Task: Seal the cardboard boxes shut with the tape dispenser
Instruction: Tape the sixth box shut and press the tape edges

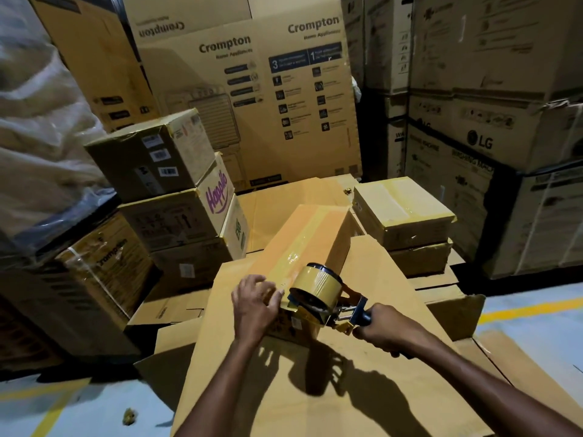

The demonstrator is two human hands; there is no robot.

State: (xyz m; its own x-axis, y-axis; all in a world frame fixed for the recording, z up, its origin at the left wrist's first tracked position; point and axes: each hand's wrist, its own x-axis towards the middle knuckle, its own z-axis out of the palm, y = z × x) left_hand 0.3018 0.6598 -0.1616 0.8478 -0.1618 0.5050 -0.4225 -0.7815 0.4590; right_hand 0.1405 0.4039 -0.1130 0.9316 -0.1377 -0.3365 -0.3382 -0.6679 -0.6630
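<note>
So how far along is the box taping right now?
Done: the smaller box on the right looks taped, and a tape strip runs along the top of the long box. In hand: the right hand grips the tape dispenser at the near end while the left hand holds the box. Left: probably cutting the tape and pressing it down.
</note>
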